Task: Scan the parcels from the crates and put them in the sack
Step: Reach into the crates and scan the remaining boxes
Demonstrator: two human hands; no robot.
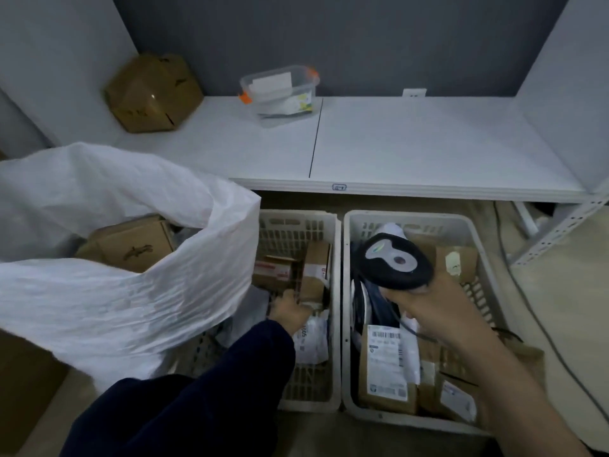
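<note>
Task judged partly done: the sack (pixel 131 301) holds at least one brown box (pixel 131 247), the left crate (pixel 298 214) and right crate (pixel 408 216) both contain parcels (pixel 385 364), the right hand (pixel 428 313) grips the scanner (pixel 395 262), and the left hand (pixel 289 310) touches a small box (pixel 311 290), finger closure indiscernible.

Crinkled plastic sack (pixel 108 291), cardboard parcels (pixel 384 374), plastic crates (pixel 306 384) and scanner (pixel 395 262).

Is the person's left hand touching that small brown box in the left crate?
Touching. The head view shows the left hand in the left crate, its fingers curled against the near side of the small brown box, with no gap between them.
</note>
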